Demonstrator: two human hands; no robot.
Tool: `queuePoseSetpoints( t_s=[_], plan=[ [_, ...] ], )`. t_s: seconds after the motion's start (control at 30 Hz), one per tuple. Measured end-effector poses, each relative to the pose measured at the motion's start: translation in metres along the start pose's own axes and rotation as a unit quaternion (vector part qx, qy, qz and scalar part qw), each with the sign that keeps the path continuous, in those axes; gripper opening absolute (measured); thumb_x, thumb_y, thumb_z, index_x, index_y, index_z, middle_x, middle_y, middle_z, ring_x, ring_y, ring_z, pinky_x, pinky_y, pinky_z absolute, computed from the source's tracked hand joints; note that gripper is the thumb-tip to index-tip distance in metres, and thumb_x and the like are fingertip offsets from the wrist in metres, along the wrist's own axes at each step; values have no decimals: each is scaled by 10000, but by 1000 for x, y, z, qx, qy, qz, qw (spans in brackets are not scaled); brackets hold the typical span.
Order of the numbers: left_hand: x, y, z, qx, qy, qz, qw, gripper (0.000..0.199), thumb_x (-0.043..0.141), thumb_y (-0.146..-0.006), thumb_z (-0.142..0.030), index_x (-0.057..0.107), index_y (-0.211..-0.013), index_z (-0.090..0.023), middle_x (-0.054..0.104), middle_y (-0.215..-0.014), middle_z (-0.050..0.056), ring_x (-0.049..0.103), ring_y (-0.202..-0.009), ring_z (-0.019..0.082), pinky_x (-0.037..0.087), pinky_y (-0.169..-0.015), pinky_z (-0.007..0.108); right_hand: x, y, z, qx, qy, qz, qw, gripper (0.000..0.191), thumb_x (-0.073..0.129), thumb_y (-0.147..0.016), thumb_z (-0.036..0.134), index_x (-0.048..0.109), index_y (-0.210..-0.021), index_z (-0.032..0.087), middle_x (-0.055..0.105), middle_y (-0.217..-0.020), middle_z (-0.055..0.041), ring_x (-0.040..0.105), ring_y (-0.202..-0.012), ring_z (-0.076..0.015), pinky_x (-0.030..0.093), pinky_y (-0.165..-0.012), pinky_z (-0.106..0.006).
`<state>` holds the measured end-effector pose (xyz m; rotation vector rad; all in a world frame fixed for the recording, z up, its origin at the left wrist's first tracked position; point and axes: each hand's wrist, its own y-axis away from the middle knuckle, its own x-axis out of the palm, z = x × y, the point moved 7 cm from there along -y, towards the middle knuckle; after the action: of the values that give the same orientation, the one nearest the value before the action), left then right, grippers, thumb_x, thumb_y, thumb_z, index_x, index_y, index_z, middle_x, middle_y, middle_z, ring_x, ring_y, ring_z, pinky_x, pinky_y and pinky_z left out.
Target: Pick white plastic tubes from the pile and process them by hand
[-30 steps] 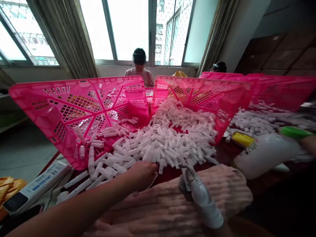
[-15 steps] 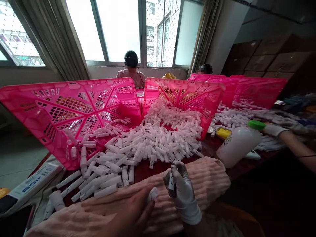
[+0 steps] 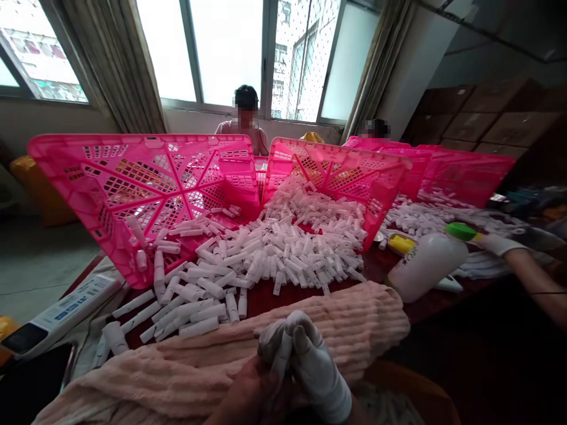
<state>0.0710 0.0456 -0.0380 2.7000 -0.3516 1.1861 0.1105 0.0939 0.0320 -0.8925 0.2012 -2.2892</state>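
Note:
Over a pink ribbed towel point(image 3: 177, 375), my two hands meet at the lower middle of the head view. My right hand point(image 3: 312, 360) wears a white glove, and its fingers are bent and pressed together. My left hand point(image 3: 259, 378), bare at the back, is closed against it, with whitish material between them. What either hand holds is hidden by the fingers. Beyond the towel lies a large heap of white tubes point(image 3: 266, 251), some with small dark marks, spilling out of tipped pink baskets point(image 3: 181, 168).
A white bottle with a green cap point(image 3: 427, 265) stands tilted at the right, beside a yellow item point(image 3: 402, 243) in a dish. A co-worker's gloved hand point(image 3: 502, 243) is near the cap. A long box point(image 3: 66, 310) lies at the left. Two people sit behind the baskets.
My right hand has moved left and my left hand right, so they now touch. The marked tubes seen in them before are hidden. The view has shifted slightly.

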Motion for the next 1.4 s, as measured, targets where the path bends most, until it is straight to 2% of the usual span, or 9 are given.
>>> queuePoseSetpoints(
  t_s=[0.27, 0.47, 0.67, 0.83, 0.97, 1.13, 1.23, 1.3, 1.4],
  plan=[
    [-31, -3, -24, -10, -140, -126, 982, 439, 706, -699, -582, 587, -807, -174, 410, -449, -90, 307, -367, 32, 218, -365, 158, -17, -10, -7, 60, 115, 63, 990, 361, 641, -1036, 475, 611, -897, 144, 553, -919, -69, 538, -912, -240, 454, -871, -298],
    [-26, -8, -2, -47, -13, -123, 991, 441, 611, -761, -614, 564, -746, -176, 391, -381, -86, 281, -322, 48, 246, -374, 189, -23, 0, -36, 39, -43, -40, 997, 290, 676, -1039, 470, 666, -955, 193, 584, -923, -51, 580, -859, -204, 503, -818, -248],
    [-23, -12, -16, -1, -110, -150, 983, 412, 728, -696, -548, 619, -755, -154, 516, -555, -43, 460, -527, 67, 402, -526, 177, -29, 8, -33, 56, 73, -64, 994, 368, 663, -1029, 563, 705, -1137, 213, 568, -1067, -60, 546, -1023, -212, 455, -956, -231],
    [-28, -19, 1, -54, -107, -116, 986, 456, 601, -766, -622, 567, -711, -171, 418, -454, -71, 329, -384, 57, 308, -399, 197, -41, 10, -32, 83, 24, -96, 992, 376, 701, -1001, 560, 731, -997, 186, 593, -977, -74, 595, -911, -230, 523, -862, -254],
    [-33, -20, -2, -9, -179, -130, 975, 399, 641, -778, -549, 640, -852, -157, 551, -679, -13, 482, -608, 95, 431, -611, 211, -56, 24, -32, 22, 148, -163, 975, 481, 642, -1000, 650, 722, -986, 175, 595, -963, -83, 596, -899, -243, 530, -862, -261],
    [-21, -19, -3, -53, -219, -117, 967, 549, 494, -795, -676, 628, -829, -145, 435, -530, -49, 382, -473, 87, 377, -484, 214, -45, 33, -40, 46, 210, -105, 971, 457, 619, -1036, 600, 634, -1230, 187, 516, -1166, -98, 501, -1093, -269, 423, -1024, -333],
    [5, -18, -33, 1, -462, -41, 886, 390, 464, -879, -516, 661, -895, -181, 620, -790, 44, 566, -745, 173, 475, -734, 282, -66, 48, -17, -3, 193, -173, 966, 338, 721, -989, 539, 648, -1028, 211, 571, -1021, -59, 579, -930, -232, 537, -863, -288],
    [14, -15, -56, 22, -631, -7, 776, 242, 474, -891, -324, 675, -966, -209, 645, -1021, 81, 583, -924, 213, 457, -862, 321, -105, 77, 7, -29, 194, -282, 939, 322, 774, -952, 482, 579, -981, 228, 574, -889, -15, 598, -753, -186, 570, -709, -238],
    [-9, -10, -98, 28, -787, -97, 608, 360, 400, -843, -80, 670, -1046, -205, 647, -1107, 105, 578, -1022, 248, 444, -916, 385, -183, 149, 40, 25, 267, -431, 861, 591, 859, -754, 489, 488, -1141, 240, 569, -895, -27, 604, -775, -239, 582, -666, -276]
  ],
)
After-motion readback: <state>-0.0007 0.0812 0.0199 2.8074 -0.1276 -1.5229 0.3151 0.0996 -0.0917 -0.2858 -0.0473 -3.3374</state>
